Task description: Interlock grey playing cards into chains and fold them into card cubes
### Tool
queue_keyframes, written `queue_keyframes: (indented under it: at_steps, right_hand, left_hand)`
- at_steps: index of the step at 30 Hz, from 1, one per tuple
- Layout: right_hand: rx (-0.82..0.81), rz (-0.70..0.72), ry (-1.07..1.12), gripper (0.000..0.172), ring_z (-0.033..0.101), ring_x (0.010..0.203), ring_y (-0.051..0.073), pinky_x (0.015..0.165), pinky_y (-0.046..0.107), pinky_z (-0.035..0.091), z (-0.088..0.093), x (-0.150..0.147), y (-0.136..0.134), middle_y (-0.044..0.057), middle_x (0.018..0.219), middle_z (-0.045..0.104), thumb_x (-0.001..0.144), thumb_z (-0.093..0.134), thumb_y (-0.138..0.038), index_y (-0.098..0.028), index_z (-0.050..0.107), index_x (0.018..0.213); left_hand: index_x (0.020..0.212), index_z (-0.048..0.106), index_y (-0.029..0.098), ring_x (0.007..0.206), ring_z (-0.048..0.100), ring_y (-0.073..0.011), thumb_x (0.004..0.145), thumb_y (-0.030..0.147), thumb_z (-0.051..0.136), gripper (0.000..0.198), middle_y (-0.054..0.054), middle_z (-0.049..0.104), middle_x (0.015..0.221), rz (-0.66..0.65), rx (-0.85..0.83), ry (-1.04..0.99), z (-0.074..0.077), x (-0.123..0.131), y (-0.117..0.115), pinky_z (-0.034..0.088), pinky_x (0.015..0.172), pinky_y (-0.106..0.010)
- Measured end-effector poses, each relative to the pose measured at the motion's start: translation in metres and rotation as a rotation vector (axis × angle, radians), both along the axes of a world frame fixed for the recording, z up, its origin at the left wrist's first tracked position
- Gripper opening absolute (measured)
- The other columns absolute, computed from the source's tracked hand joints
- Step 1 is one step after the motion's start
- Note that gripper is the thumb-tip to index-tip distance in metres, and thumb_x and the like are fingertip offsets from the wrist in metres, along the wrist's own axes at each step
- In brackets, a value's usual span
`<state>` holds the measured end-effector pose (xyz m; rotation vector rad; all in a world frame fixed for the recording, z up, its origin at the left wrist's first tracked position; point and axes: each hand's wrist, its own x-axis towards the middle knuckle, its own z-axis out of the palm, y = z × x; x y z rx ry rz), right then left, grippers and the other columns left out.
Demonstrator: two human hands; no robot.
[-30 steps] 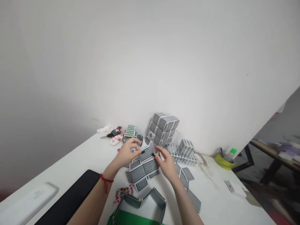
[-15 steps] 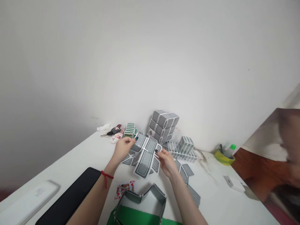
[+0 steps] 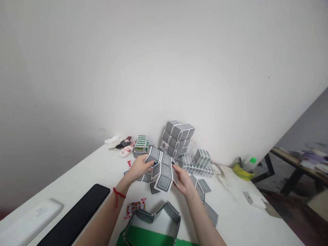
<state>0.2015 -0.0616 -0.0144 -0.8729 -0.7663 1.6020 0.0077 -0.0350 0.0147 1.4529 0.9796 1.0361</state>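
Note:
Between my two hands is a piece of folded playing cards (image 3: 165,172), grey backs facing up, raised above the table. My left hand (image 3: 140,166) grips its left side with the thumb on top. My right hand (image 3: 183,179) pinches the right edge, fingers partly hidden beneath. Loose folded cards (image 3: 146,177) lie under and beside the piece. Behind it stands a stacked block of folded cards (image 3: 178,138). Near my forearms sits an open frame of folded cards (image 3: 174,213) on a green sheet (image 3: 151,235), by a king of hearts card (image 3: 135,207).
Clear-wrapped card packs (image 3: 202,160) stand at right, green-and-white boxes (image 3: 140,143) at back left near keys and trinkets (image 3: 126,147). More folded cards (image 3: 204,186) lie right. A black phone-like slab (image 3: 77,213), a white case (image 3: 30,222) and a yellow tape roll (image 3: 242,172) edge the table.
The folded card piece has shifted slightly right and turned, and my left hand has moved right along it. A person at the far right has gone out of view.

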Motion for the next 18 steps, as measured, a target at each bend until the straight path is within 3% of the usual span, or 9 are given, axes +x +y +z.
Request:
queue_keyframes:
  at_steps: [4, 9, 11, 15, 18]
  right_hand:
    - [0.087, 0.034, 0.000, 0.024, 0.069, 0.072, 0.020, 0.065, 0.030, 0.054, 0.005, 0.002, -0.003, 0.002, 0.073, 0.072, 0.060, 0.073, -0.022, -0.017, 0.063, 0.081]
    - [0.144, 0.028, -0.033, 0.031, 0.068, 0.073, 0.021, 0.068, 0.033, 0.054, 0.008, -0.003, -0.007, 0.004, 0.076, 0.072, 0.052, 0.079, -0.023, -0.016, 0.064, 0.079]
    - [0.188, 0.007, -0.047, 0.034, 0.068, 0.074, 0.021, 0.069, 0.033, 0.053, 0.010, -0.006, -0.009, 0.004, 0.077, 0.072, 0.050, 0.080, -0.022, -0.017, 0.064, 0.079]
    - [0.240, -0.053, -0.117, 0.035, 0.068, 0.072, 0.021, 0.068, 0.034, 0.053, 0.010, -0.011, -0.010, 0.005, 0.077, 0.073, 0.049, 0.080, -0.025, -0.016, 0.065, 0.078]
    - [0.249, -0.122, -0.167, 0.035, 0.067, 0.067, 0.021, 0.066, 0.035, 0.053, 0.008, -0.011, -0.007, 0.006, 0.077, 0.073, 0.047, 0.081, -0.029, -0.016, 0.064, 0.075]
  left_hand:
    - [0.101, 0.055, 0.014, 0.080, 0.061, -0.0183, 0.065, 0.032, 0.063, 0.041, -0.008, 0.061, 0.107, -0.011, 0.009, -0.081, -0.004, -0.002, 0.004, 0.054, 0.063, -0.029]
    - [0.112, 0.047, 0.018, 0.078, 0.062, -0.0160, 0.066, 0.025, 0.063, 0.049, -0.011, 0.056, 0.117, 0.178, 0.003, -0.106, -0.011, -0.002, 0.012, 0.052, 0.055, -0.023]
    - [0.114, 0.047, 0.018, 0.082, 0.062, -0.0175, 0.066, 0.024, 0.061, 0.051, -0.011, 0.057, 0.115, 0.198, -0.016, -0.108, -0.013, -0.003, 0.014, 0.052, 0.058, -0.025]
    - [0.089, 0.060, 0.013, 0.087, 0.062, -0.0236, 0.068, 0.029, 0.055, 0.027, -0.009, 0.067, 0.089, 0.104, 0.008, 0.057, -0.016, -0.004, 0.016, 0.052, 0.066, -0.031]
    - [0.071, 0.063, 0.014, 0.081, 0.062, -0.0244, 0.069, 0.035, 0.054, 0.023, -0.006, 0.067, 0.073, 0.033, 0.077, 0.218, -0.015, -0.006, 0.014, 0.049, 0.067, -0.030]
